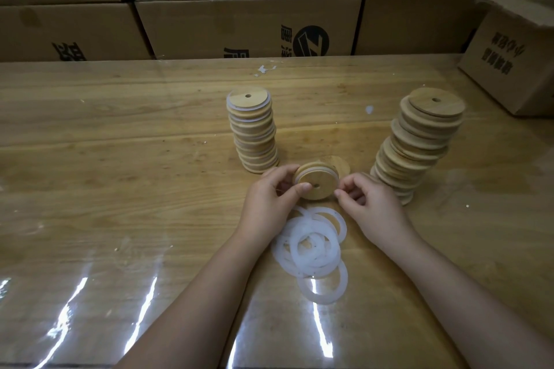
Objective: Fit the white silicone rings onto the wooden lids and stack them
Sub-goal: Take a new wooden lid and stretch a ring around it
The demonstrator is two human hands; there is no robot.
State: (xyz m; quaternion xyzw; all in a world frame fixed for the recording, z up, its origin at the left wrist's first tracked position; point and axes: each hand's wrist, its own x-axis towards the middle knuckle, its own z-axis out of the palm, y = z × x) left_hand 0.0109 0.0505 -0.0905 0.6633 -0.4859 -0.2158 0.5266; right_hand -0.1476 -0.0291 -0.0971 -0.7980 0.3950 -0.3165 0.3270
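Lid (315, 187) (white ring (311, 171) on it) between hands: left hand (269, 198) grips, right hand (370, 201) pinches rim.

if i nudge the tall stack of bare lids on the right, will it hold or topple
Probably topples: the right stack is tall, leans, and its lids sit staggered, unlike the straighter ringed stack. Bare wood on wood likely slides easily.

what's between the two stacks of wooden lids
In the head view: a lid gripped by the left hand, the right hand at its edge, and behind it a second lid flat on the table.
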